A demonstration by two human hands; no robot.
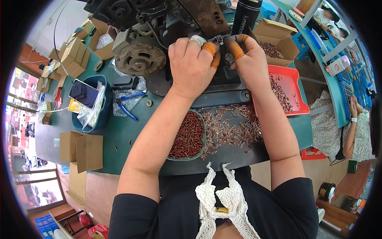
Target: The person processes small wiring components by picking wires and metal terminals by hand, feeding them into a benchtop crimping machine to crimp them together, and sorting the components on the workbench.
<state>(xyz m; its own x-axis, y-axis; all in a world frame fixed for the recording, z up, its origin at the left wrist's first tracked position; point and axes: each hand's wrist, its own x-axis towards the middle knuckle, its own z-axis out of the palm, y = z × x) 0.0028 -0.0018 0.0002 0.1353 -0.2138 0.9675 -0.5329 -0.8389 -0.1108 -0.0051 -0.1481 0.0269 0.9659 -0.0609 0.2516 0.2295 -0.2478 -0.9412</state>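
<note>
Both my hands meet at the working point of a dark, greasy metal machine. My left hand has its fingers curled, a white wrap on one finger and an orange cover on another. My right hand pinches too, with orange and blackened covers on its fingers. Whatever lies between the fingertips is too small to name. Below the hands stands a green-rimmed bowl full of small dark-red pieces. Beside it many loose copper-brown pieces are strewn over the table.
On the right are a red tray and a cardboard box, both holding small pieces. Leftward lie blue-handled pliers, a teal bin with a phone on top, and an open carton. A black cylinder stands behind. Another person's hands show far right.
</note>
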